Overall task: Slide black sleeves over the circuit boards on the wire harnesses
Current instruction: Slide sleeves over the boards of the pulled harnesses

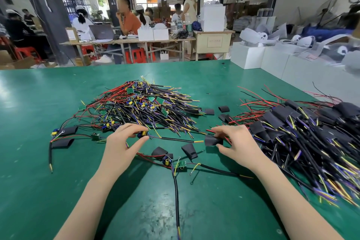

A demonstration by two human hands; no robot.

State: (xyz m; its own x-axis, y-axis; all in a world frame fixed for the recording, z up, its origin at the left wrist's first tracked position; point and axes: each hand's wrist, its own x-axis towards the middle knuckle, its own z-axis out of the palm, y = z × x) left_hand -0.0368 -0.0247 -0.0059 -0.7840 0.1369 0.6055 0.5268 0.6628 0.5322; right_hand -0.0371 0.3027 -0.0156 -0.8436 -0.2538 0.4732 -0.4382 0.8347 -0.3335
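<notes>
So both hands are mid-job on the green tabletop (58,191). The left hand (124,142) has a narrow grip, thumb and fingertips pinching the circuit board (143,134), the end with the yellow and blue parts on it. From there the board's black cable (177,139) runs out toward 3 o'clock, lying nearly flat across the view, yellow tip pointing right.

The right hand (233,142) holds a black sleeve (212,140), fingers curled round it, its left end facing 9 o'clock. I can't really tell whether the mouth is squeezed open. The cable tip sits just beside that end, so the sleeve's long axis and the cable look lined up, more or less. My read: the whole next move turns on that line, tip into sleeve, then sleeve toward 9 o'clock along the cable to the board. The right hand is nearer the sleeve, obviously, and the left anchors the board.

Bare harness pile (140,103) sits at 12 o'clock from the hands, sleeved harnesses (292,128) heaped at 3 o'clock. Loose sleeves (190,151) lie between the hands, toward 6 o'clock.
</notes>
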